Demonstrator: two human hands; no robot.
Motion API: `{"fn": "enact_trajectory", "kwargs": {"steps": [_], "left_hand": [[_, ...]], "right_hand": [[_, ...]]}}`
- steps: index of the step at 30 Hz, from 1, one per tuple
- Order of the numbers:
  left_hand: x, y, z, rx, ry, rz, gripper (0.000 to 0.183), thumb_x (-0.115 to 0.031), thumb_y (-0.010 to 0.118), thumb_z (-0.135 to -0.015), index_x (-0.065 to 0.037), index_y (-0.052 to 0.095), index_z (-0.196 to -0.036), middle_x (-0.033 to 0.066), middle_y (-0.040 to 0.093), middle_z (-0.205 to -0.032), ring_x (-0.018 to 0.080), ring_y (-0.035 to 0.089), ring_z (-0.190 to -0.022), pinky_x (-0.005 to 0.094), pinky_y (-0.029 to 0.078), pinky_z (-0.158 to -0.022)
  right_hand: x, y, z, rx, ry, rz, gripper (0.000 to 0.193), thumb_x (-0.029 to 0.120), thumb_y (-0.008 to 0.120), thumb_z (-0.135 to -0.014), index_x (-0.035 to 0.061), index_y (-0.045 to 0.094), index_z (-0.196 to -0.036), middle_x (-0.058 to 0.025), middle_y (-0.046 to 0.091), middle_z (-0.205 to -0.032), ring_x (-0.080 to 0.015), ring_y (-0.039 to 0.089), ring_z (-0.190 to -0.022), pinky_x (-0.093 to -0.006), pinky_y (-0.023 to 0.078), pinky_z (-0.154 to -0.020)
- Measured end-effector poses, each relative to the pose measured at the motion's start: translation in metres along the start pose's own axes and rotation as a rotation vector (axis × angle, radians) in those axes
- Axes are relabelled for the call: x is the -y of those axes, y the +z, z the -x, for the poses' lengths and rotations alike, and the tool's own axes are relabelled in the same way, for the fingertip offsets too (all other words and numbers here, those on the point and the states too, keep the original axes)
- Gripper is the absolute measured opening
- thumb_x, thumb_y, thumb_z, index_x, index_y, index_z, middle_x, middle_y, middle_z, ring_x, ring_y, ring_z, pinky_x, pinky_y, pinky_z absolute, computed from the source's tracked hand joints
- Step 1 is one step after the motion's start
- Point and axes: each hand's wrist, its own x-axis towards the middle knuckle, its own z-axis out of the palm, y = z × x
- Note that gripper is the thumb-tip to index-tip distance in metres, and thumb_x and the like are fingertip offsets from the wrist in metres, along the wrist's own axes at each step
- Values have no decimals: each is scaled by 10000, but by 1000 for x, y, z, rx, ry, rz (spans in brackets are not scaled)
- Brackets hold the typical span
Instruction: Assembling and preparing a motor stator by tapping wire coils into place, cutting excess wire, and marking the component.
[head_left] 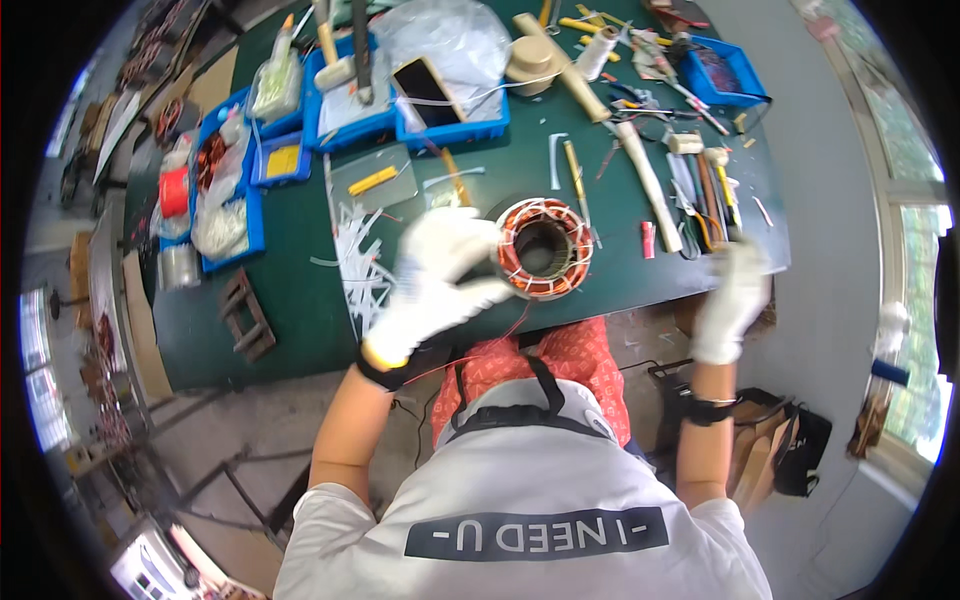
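A motor stator [577, 251] with copper windings laced in white cord stands near the table's front edge, its round bore facing up. My gloved left hand [432, 275] grips its left side, thumb on the near side and fingers on the far side. Over at the right, my gloved right hand [733, 305] hovers by the table edge, nearest to orange-handled pliers [707, 233] and a yellow-handled hammer [727, 190]. Motion blurs its fingers, so I cannot make out whether they hold anything. A thin red wire [500, 340] trails from the stator toward my lap.
Blue bins [470, 132] line the back left, one with a phone [428, 92] on top. White strips [358, 262] lie scattered left of the stator. Pale rods [648, 185] lie behind and to the right. A brown metal frame [246, 315] sits at the left.
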Motion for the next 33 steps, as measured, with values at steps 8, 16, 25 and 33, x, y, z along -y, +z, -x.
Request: {"fn": "enact_trajectory", "kwargs": {"steps": [8, 16, 25, 33], "left_hand": [[13, 90, 5, 401, 143, -142, 777, -742, 593, -671, -49, 691, -1010, 105, 642, -1024, 355, 467, -1235, 587, 225, -1111], [0, 88, -3, 395, 67, -104, 592, -485, 832, -567, -68, 708, -969, 98, 611, -1140, 316, 440, -1266, 589, 213, -1119], [19, 88, -10, 450, 88, -128, 557, -486, 824, -567, -97, 716, -949, 86, 588, -1224, 312, 414, -1276, 611, 173, -1133], [-23, 92, -2, 502, -48, -235, 561, -514, 760, -667, -74, 696, -1010, 103, 592, -1213, 315, 442, -1275, 639, 192, -1107]], "right_hand": [[-33, 84, 52, 810, -505, 813, 610, 109, 517, -838, 172, 425, -1438, -168, 664, -1088, -414, 487, -1225, -608, 198, -1102], [-102, 7, 69, 689, -201, 648, 318, 361, 605, -890, 130, 635, -1107, -163, 664, -869, -358, 654, -752, -461, 497, -706], [-195, -79, 32, 564, -109, 905, 197, 256, 557, -891, 137, 681, -986, -129, 673, -800, -330, 645, -761, -453, 492, -667], [-312, -91, -88, 234, 326, 949, 364, 164, 548, -852, 66, 597, -1199, -222, 641, -1054, -377, 621, -1012, -447, 495, -884]]}}
